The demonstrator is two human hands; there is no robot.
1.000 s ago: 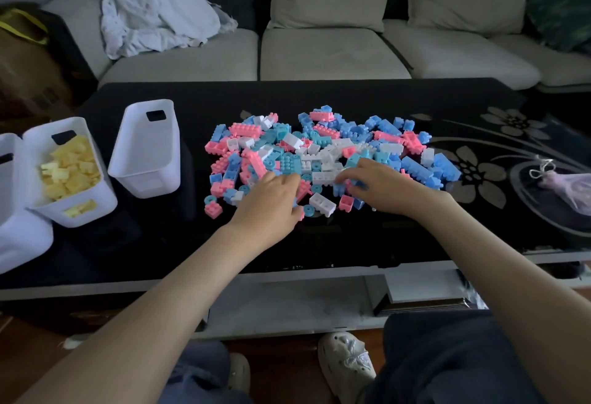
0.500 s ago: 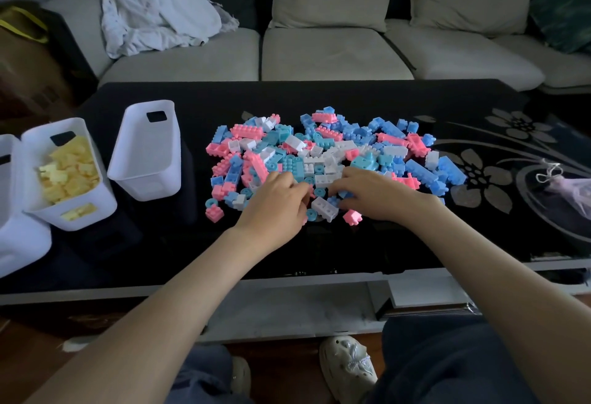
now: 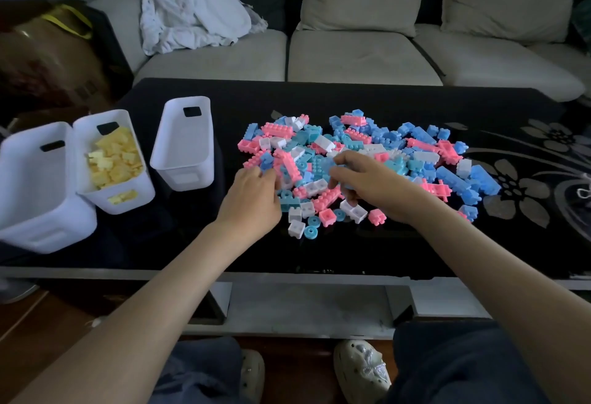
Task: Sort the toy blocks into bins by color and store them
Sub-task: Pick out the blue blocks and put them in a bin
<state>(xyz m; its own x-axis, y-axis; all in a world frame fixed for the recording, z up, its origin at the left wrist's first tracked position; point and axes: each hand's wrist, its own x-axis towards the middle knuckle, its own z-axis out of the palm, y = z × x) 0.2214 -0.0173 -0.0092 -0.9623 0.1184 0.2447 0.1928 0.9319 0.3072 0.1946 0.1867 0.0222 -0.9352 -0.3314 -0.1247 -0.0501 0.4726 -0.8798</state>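
Observation:
A heap of pink, blue, teal and white toy blocks [image 3: 415, 154] lies on the black table [image 3: 351, 250]. My left hand [image 3: 252, 199] is at the heap's left edge, with curled fingers dug in among pink and blue blocks; the back of the hand hides what they hold. My right hand [image 3: 371, 183] is over the middle of the heap, its fingers curled round light blue blocks [image 3: 335, 165]. Three white bins stand on the left: the near-left bin [image 3: 35, 211], a middle bin [image 3: 128, 199] holding yellow blocks [image 3: 112, 160], and an empty bin [image 3: 185, 176] nearest the heap.
A beige sofa [image 3: 351, 55] runs behind the table, with crumpled white cloth [image 3: 192, 3] on it. A brown bag [image 3: 48, 55] sits at the far left. The table's near edge [image 3: 287, 275] is a pale strip above my knees and shoes.
Both hands have moved up into the heap. The left hand went from the front edge to the left side; the right hand shifted left and closed on light blue blocks.

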